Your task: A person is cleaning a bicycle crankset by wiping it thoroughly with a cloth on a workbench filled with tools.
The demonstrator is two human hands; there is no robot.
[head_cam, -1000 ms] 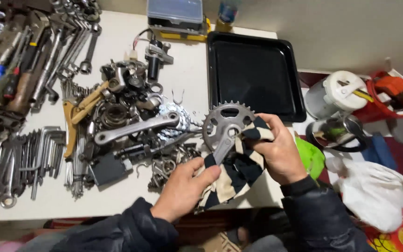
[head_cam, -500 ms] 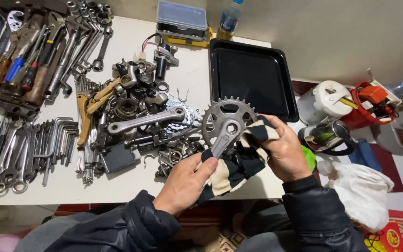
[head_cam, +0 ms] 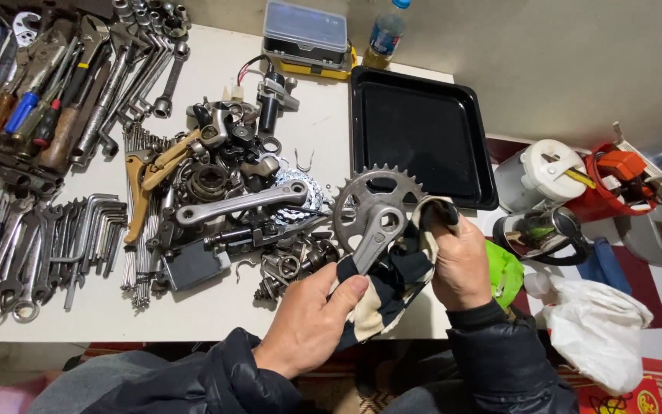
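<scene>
With the left hand (head_cam: 312,314) pinching the crank arm (head_cam: 371,239) through the striped rag (head_cam: 392,280), the right hand (head_cam: 460,261) should press its bunched cloth firmly along the chainring (head_cam: 371,192) teeth.

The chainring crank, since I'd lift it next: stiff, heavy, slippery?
The chainring crank looks like solid metal, so probably rigid and heavy for its size. Its teeth could snag the striped cloth. Both hands, left hand and right hand, grip it through cloth, perhaps because it's greasy.
</scene>
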